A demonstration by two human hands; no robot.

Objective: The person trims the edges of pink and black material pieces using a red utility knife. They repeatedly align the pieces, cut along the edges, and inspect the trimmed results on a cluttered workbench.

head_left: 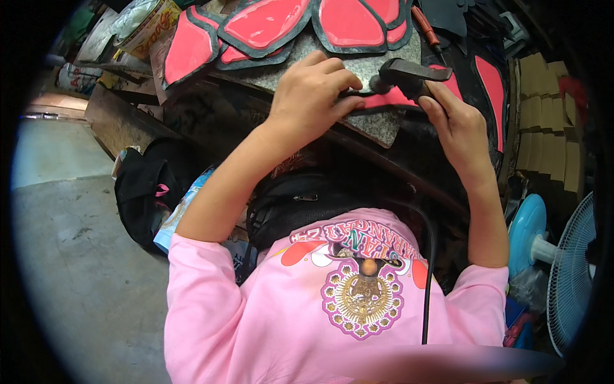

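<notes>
pinching the black rim of a pink piece (pixel 391 98), the left hand (pixel 312 93) lies at the piece's left end, its grip narrow, thumb and forefinger brought close upon the edge. the right hand (pixel 455 125) is wrapped about a hammer (pixel 409 72), held close to the head; most of the handle is hidden by the fingers and palm. the rounded striking face points left, toward the left hand, and the flat, tapering end points right. whether the face touches the pink piece or is just above it cannot be told from this view. the pink piece lies at the near side of a speckled grey slab (pixel 377 127), between the two hands and partly covered by the hammer.

beyond the hands, several black-bordered pink panels (pixel 265 24) overlap along the far part of the slab. a red-handled tool (pixel 425 25) lies to their right, and a long pink strip (pixel 490 96) with a dark border lies farther right. stacked tan blocks (pixel 540 115) occupy the right side, above a fan with a white grille (pixel 572 269). at lower left, a black bag (pixel 146 192) rests over a grey floor (pixel 77 256). the wearer's pink shirt (pixel 211 313) fills the lower centre, crossed by a black cord (pixel 428 275).
</notes>
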